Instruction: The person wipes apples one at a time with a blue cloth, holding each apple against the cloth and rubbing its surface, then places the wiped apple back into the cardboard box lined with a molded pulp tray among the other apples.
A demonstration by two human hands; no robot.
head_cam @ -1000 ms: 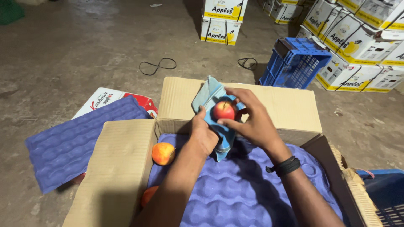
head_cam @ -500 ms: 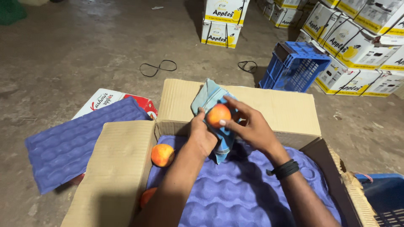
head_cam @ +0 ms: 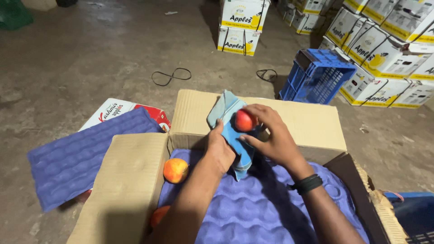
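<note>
Since the earlier frames, we are seeing the red apple (head_cam: 244, 120) turning in the fingers, its yellow side no longer facing us, while both hands are staying at the centre of the frame. Our right hand (head_cam: 271, 138) is grasping the apple from above and the right, and our left hand (head_cam: 222, 149) is clenching the blue cloth (head_cam: 228, 118), which is wrapping under and beside the fruit. Below the hands, a purple moulded tray (head_cam: 262, 212) is lying inside the open cardboard box (head_cam: 312, 119), whose flaps are spreading out on all sides. An orange-yellow apple (head_cam: 175, 170) is resting at the tray's left edge, and another fruit (head_cam: 159, 215) is peeking out lower left, partly hidden by our left forearm. A second purple tray (head_cam: 77, 158) is lying at the left on the concrete floor, unchanged. At upper right, a blue crate (head_cam: 316, 77) is standing among stacked white cartons (head_cam: 384, 49).
</note>
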